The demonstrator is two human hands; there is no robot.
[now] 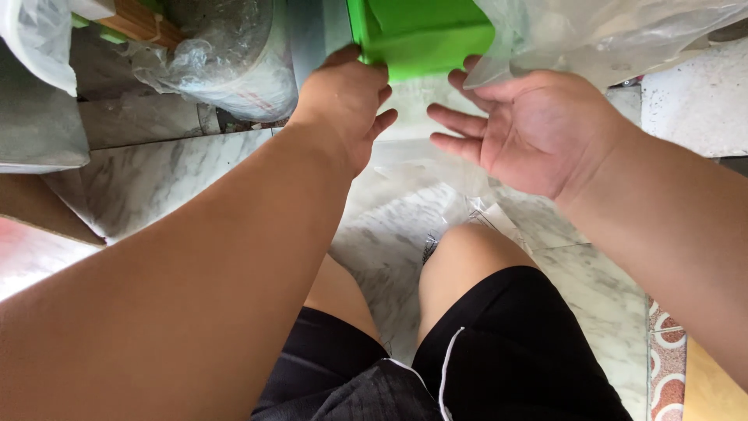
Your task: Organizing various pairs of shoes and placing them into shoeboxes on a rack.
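Observation:
A bright green box-shaped thing (421,35) sits at the top centre, partly inside a clear plastic bag (600,31). My left hand (343,101) reaches up and grips the green thing's lower left corner, thumb hooked over its edge. My right hand (538,125) is held palm-up with fingers spread, just below the green thing's right corner, fingertips touching the bag's lower edge. My bare knees and black shorts (467,366) fill the lower middle.
A plastic-wrapped bundle (226,62) stands at the upper left beside a grey metal surface (39,125). The floor (148,179) is white marble tile. A patterned mat (666,366) lies at the lower right. Crumpled clear plastic (475,214) rests near my knee.

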